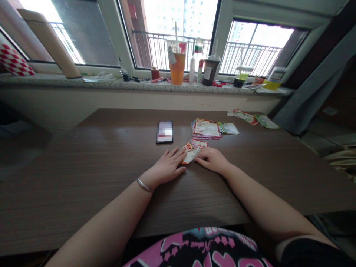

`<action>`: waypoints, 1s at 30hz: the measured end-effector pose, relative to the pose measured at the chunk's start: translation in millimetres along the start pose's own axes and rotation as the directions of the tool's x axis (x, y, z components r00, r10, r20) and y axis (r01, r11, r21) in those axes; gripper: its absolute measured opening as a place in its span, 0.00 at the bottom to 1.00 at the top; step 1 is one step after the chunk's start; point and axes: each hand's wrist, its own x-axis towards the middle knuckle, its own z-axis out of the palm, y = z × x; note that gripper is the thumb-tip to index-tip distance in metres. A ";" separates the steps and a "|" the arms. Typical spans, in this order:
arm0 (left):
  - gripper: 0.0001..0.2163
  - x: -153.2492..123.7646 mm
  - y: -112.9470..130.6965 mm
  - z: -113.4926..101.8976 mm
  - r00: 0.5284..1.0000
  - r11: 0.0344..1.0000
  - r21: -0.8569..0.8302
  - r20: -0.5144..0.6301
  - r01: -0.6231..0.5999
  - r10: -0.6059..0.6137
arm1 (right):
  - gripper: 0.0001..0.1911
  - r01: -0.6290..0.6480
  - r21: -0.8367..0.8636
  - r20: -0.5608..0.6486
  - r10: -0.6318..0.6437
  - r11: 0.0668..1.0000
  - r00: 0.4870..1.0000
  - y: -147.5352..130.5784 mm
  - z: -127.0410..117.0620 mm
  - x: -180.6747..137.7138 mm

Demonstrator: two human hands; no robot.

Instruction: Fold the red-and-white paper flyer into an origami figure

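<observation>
Both hands rest on a dark wooden table (83,167) around a small folded red-and-white leaflet (191,152). My left hand (167,167), with a silver bangle at the wrist, lies flat with its fingers stretched onto the leaflet's left edge. From the right, my right hand (211,158) presses curled fingers on the same leaflet. Just behind it a stack of similar leaflets (206,129) lies on the table.
A dark phone (164,132) lies left of the stack. More leaflets (228,128) and loose ones (254,118) sit toward the far right edge. On the windowsill (83,84) stand an orange drink cup (177,61), bottles, a dark drink cup (210,70) and small items.
</observation>
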 end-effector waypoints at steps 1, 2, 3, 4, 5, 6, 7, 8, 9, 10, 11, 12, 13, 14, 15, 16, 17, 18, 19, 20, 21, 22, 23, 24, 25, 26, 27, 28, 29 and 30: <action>0.30 0.1 0.8 0.1 1.000 1.000 0.005 0.014 0.010 -0.010 | 0.11 -0.013 0.012 0.008 0.013 1.000 1.000 0.1 0.0 0.4; 0.30 0.2 1.6 0.0 1.000 1.000 0.008 0.024 0.016 -0.016 | 0.11 -0.020 0.033 0.018 0.019 0.999 1.000 0.4 0.2 0.9; 0.31 0.2 2.1 0.0 0.999 1.000 0.009 0.032 0.019 -0.019 | 0.12 -0.021 0.062 0.026 0.019 0.998 0.999 1.0 0.5 1.5; 0.31 0.2 2.5 0.0 0.999 1.000 0.009 0.038 0.022 -0.022 | 0.12 -0.021 0.096 0.034 0.018 0.995 0.999 1.8 1.0 2.1; 0.31 0.1 2.7 0.0 0.999 1.000 0.008 0.041 0.024 -0.025 | 0.12 -0.024 0.127 0.041 0.019 0.992 0.999 2.7 1.6 2.6; 0.31 0.0 2.8 0.2 0.999 1.000 0.007 0.042 0.027 -0.027 | 0.12 -0.038 0.151 0.049 0.031 0.988 0.998 3.6 2.3 3.0; 0.31 -0.1 2.9 0.4 0.999 1.000 0.005 0.043 0.031 -0.031 | 0.13 -0.061 0.164 0.055 0.052 0.985 0.997 4.5 3.0 3.1; 0.32 -0.3 3.1 0.7 0.999 0.999 0.001 0.043 0.032 -0.032 | 0.13 -0.088 0.169 0.059 0.079 0.982 0.995 5.3 3.6 3.1; 0.32 -0.4 3.5 1.0 0.999 1.000 -0.002 0.041 0.029 -0.029 | 0.13 -0.116 0.172 0.058 0.107 0.978 0.993 6.0 4.0 3.0; 0.32 -0.4 4.1 1.3 0.999 1.000 -0.005 0.037 0.023 -0.022 | 0.14 -0.140 0.178 0.051 0.133 0.974 0.990 6.7 4.3 2.8; 0.32 -0.2 4.9 1.6 0.999 1.000 -0.007 0.031 0.014 -0.014 | 0.14 -0.160 0.188 0.041 0.155 0.969 0.987 7.3 4.3 2.5; 0.32 0.1 6.0 1.9 1.000 1.000 -0.008 0.024 0.005 -0.004 | 0.14 -0.180 0.198 0.033 0.177 0.964 0.984 8.1 4.1 2.2; 0.32 0.5 7.2 2.3 1.000 1.000 -0.009 0.014 -0.008 0.008 | 0.14 -0.202 0.203 0.026 0.201 0.958 0.979 9.1 3.8 2.0; 0.32 1.0 8.6 2.7 1.000 1.000 -0.009 0.005 -0.021 0.021 | 0.14 -0.227 0.200 0.023 0.227 0.953 0.974 10.3 3.5 1.9; 0.33 1.5 10.0 3.2 0.999 0.999 -0.010 -0.001 -0.033 0.033 | 0.15 -0.253 0.188 0.019 0.254 0.949 0.967 11.7 3.3 1.9; 0.33 1.9 11.4 3.7 0.999 0.999 -0.011 -0.002 -0.043 0.043 | 0.16 -0.279 0.166 0.011 0.281 0.946 0.960 13.1 3.1 2.0; 0.33 2.2 12.6 4.2 0.999 0.999 -0.011 0.000 -0.051 0.051 | 0.16 -0.304 0.137 -0.003 0.307 0.943 0.952 14.6 3.0 2.2; 0.33 2.3 13.7 4.7 0.998 0.998 -0.009 0.000 -0.058 0.058 | 0.17 -0.328 0.104 -0.021 0.332 0.939 0.943 16.0 3.0 2.5; 0.33 2.3 14.7 5.2 0.998 0.998 -0.006 -0.005 -0.067 0.067 | 0.17 -0.352 0.069 -0.040 0.355 0.934 0.934 17.2 2.9 2.8; 0.32 2.2 15.6 5.6 0.997 0.997 -0.001 -0.013 -0.080 0.080 | 0.18 -0.375 0.035 -0.058 0.376 0.926 0.925 18.3 2.7 3.1; 0.31 1.9 16.5 5.8 0.995 0.995 0.005 -0.022 -0.097 0.097 | 0.18 -0.397 0.005 -0.071 0.396 0.918 0.915 19.2 2.4 3.5; 0.31 1.7 17.3 5.9 0.993 0.993 0.011 -0.027 -0.115 0.115 | 0.17 -0.415 -0.017 -0.079 0.413 0.909 0.907 20.1 1.9 3.7; 0.31 1.5 18.0 5.7 0.991 0.991 0.016 -0.026 -0.131 0.131 | 0.17 -0.431 -0.030 -0.082 0.427 0.902 0.900 21.1 1.2 4.0; 0.30 1.4 18.8 5.4 0.989 0.989 0.019 -0.016 -0.145 0.145 | 0.16 -0.443 -0.036 -0.083 0.439 0.896 0.894 22.1 0.4 4.1; 0.30 1.4 19.4 5.0 0.988 0.988 0.019 -0.001 -0.155 0.155 | 0.15 -0.453 -0.035 -0.079 0.449 0.891 0.890 23.3 -0.3 4.3; 0.30 1.4 20.0 4.4 0.987 0.987 0.018 0.013 -0.162 0.162 | 0.15 -0.459 -0.029 -0.069 0.457 0.888 0.887 24.6 -1.1 4.4; 0.30 1.4 20.5 3.8 0.986 0.986 0.015 0.026 -0.167 0.166 | 0.15 -0.463 -0.023 -0.057 0.461 0.886 0.885 25.9 -1.8 4.4; 0.30 1.5 20.9 3.2 0.985 0.985 0.012 0.036 -0.170 0.169 | 0.14 -0.465 -0.019 -0.042 0.464 0.885 0.885 27.1 -2.5 4.5; 0.31 1.6 21.2 2.6 0.984 0.985 0.009 0.044 -0.172 0.171 | 0.14 -0.466 -0.018 -0.028 0.465 0.885 0.885 28.1 -3.2 4.6; 0.30 1.7 21.4 2.1 0.984 0.985 0.006 0.048 -0.173 0.172 | 0.14 -0.466 -0.023 -0.018 0.466 0.884 0.885 28.6 -4.0 4.6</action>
